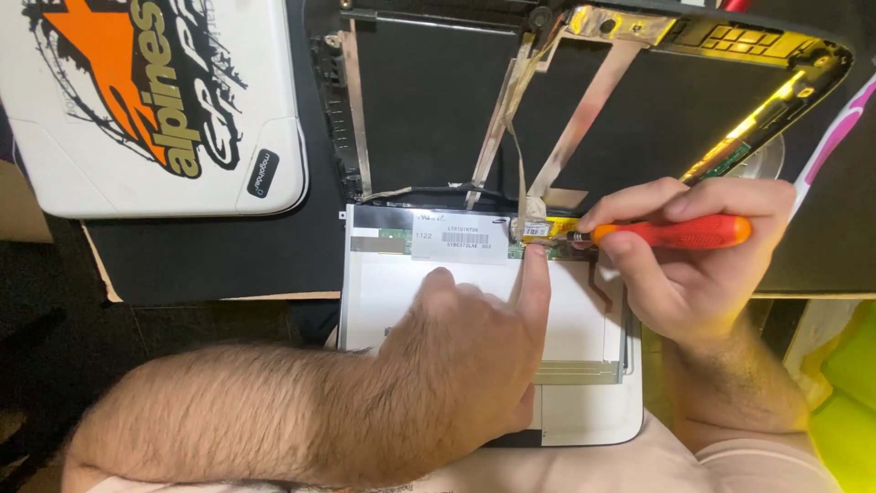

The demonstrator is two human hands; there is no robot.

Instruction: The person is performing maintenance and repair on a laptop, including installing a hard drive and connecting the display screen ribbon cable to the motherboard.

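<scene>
Resting on the white screen panel [474,301], left hand [474,338] with forefinger stretched to the yellow-taped connector [547,228] at the panel's top edge, gripping nothing. Clenched around an orange screwdriver [675,232], right hand [693,265], tip touching that connector. Beyond the panel, dark table [210,256], open laptop lid [584,110], white case [146,100].

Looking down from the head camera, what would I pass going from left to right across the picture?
White laptop lid with orange and black artwork → left hand pressing on the pale back of a flat screen panel → right hand gripping an orange-handled screwdriver → bright yellow-green object at the edge.
</scene>
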